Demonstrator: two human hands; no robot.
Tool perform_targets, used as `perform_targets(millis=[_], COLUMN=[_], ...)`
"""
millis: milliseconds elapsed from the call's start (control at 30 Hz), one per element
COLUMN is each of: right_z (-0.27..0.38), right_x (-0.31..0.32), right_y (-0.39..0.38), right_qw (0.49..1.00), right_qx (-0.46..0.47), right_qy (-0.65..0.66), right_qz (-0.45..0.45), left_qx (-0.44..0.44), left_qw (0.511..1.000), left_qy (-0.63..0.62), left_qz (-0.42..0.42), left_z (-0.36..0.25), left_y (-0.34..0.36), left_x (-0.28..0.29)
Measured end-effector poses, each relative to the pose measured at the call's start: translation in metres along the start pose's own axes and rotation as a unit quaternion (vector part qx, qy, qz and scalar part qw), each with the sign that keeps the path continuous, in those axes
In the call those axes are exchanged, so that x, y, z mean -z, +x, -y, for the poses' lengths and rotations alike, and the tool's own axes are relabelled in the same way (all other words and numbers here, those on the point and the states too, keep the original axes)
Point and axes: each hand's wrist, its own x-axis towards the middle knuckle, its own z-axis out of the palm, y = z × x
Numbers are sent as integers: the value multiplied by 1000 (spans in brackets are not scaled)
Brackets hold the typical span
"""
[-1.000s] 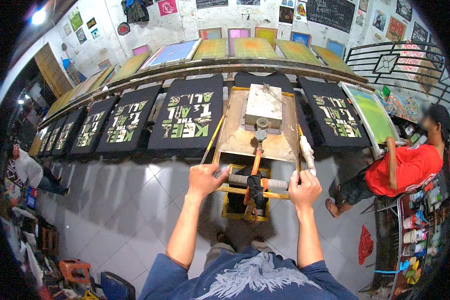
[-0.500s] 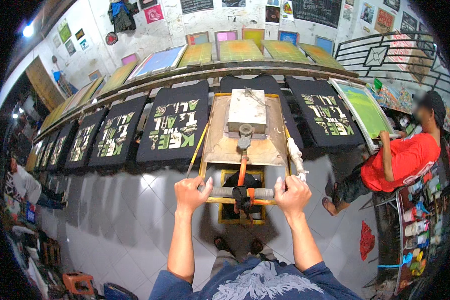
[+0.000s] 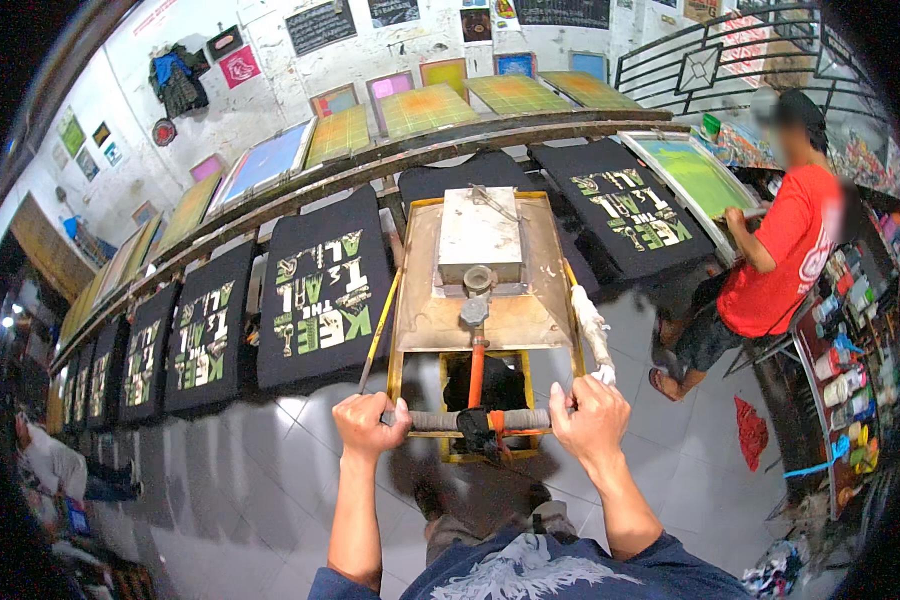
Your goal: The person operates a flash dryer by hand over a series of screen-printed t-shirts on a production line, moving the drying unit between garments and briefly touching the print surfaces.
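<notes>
My left hand [image 3: 369, 424] and my right hand [image 3: 591, 418] each grip one end of a grey padded handlebar [image 3: 440, 421] with an orange clamp in its middle. An orange rod runs from the bar up to a yellow-framed device [image 3: 480, 290] with a brownish sloped hood and a grey box on top. The device stands over a black shirt on the long table, between two printed black shirts [image 3: 315, 290]. A white rag-wrapped stick [image 3: 590, 330] hangs along the device's right side.
A row of black shirts with green and white print lies along the long curved table [image 3: 200, 330]. Framed printing screens [image 3: 425, 105] lean on a shelf behind. A person in a red shirt [image 3: 785, 250] sits at the right, handling a green screen [image 3: 695, 175]. Shelves with bottles stand at far right.
The handlebar and both my hands have come closer to my body and lower in the view. The person in red stays at the green screen.
</notes>
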Motion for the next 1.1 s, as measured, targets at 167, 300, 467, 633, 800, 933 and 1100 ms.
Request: perform_targets(millis=[167, 300, 467, 633, 800, 933, 1100], right_z=[59, 121, 177, 210, 232, 244, 247], right_x=[-10, -34, -63, -101, -137, -142, -143], right_y=[-19, -33, -31, -17, -5, -2, -4], right_qw=[997, 994, 992, 988, 991, 992, 991], right_qx=[-65, -93, -84, -66, -73, -93, -88], right_qy=[-8, 6, 56, 70, 64, 47, 4], right_qz=[33, 49, 77, 124, 86, 77, 103], left_qx=[-68, -118, -152, -158, -141, -143, -135], left_qw=[996, 986, 970, 957, 956, 955, 957], left_qy=[-54, -93, -147, -187, -213, -228, -231], left_qz=[32, 66, 119, 154, 142, 120, 116], left_z=[74, 148, 226, 282, 302, 305, 306], left_y=[24, 62, 108, 147, 165, 169, 167], left_x=[1, 2, -28, -43, -48, -51, -52])
